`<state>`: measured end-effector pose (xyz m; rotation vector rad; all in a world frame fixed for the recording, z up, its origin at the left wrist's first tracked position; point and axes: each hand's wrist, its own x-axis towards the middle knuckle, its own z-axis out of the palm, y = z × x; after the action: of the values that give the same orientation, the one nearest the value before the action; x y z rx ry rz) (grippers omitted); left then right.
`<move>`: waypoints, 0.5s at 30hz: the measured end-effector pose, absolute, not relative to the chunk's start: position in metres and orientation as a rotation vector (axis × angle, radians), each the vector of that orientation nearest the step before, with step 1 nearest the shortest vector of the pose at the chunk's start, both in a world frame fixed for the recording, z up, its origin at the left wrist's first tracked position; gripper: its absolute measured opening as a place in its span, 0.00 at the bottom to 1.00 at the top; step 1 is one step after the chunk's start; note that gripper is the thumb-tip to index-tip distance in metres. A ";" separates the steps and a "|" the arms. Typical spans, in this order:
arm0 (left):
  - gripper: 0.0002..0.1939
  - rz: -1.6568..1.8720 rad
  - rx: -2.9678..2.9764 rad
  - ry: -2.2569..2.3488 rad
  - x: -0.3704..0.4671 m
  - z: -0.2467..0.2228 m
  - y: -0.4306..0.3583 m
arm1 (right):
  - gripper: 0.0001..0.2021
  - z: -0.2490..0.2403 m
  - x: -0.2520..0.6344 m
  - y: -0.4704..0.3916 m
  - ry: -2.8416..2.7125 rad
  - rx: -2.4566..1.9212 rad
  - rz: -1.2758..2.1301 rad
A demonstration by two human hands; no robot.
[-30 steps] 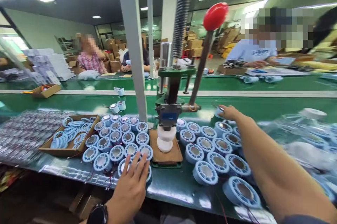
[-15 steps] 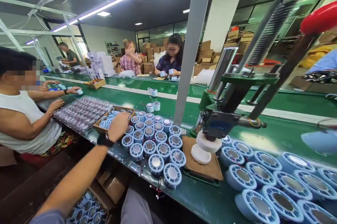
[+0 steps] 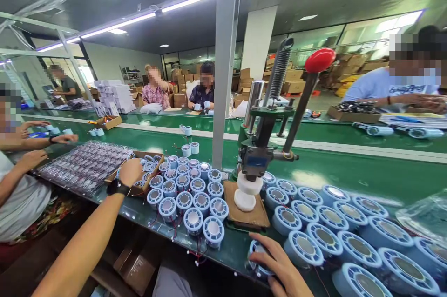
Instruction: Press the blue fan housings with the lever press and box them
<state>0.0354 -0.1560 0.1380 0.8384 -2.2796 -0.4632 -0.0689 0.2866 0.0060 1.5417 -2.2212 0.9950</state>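
Observation:
My left hand (image 3: 131, 172) reaches over the near side of a cardboard box (image 3: 158, 166) that holds light-blue plastic rings (image 3: 148, 165). Its fingers are curled down into the box, and what they hold, if anything, is hidden. Near the front edge, my right hand (image 3: 281, 266) has its fingers and thumb around a light-blue round housing (image 3: 257, 256) with a metal disc on top. A hand press (image 3: 258, 159) with a red-knobbed lever stands just behind it. White round pads sit at the ram and on the brown base board (image 3: 256, 215).
Several similar housings (image 3: 184, 199) with thin wires stand left of the press, and more (image 3: 328, 239) stand right of it. A sheet of plastic-wrapped parts (image 3: 91, 162) lies on the left. A grey post (image 3: 223, 69) rises behind. Co-workers sit left and across the green bench.
The view has turned right and back. My right hand has come into view around a housing beside the press. My left hand remains at the box of rings, now lower over its near side.

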 end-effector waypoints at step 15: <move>0.22 -1.153 0.164 -2.669 -0.002 0.048 0.126 | 0.24 -0.030 -0.050 0.268 -2.208 1.037 1.264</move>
<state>-0.0019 0.1257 0.0481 0.1641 -2.6692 -1.1529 -0.0504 0.2685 -0.0299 1.0366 -2.2081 1.2636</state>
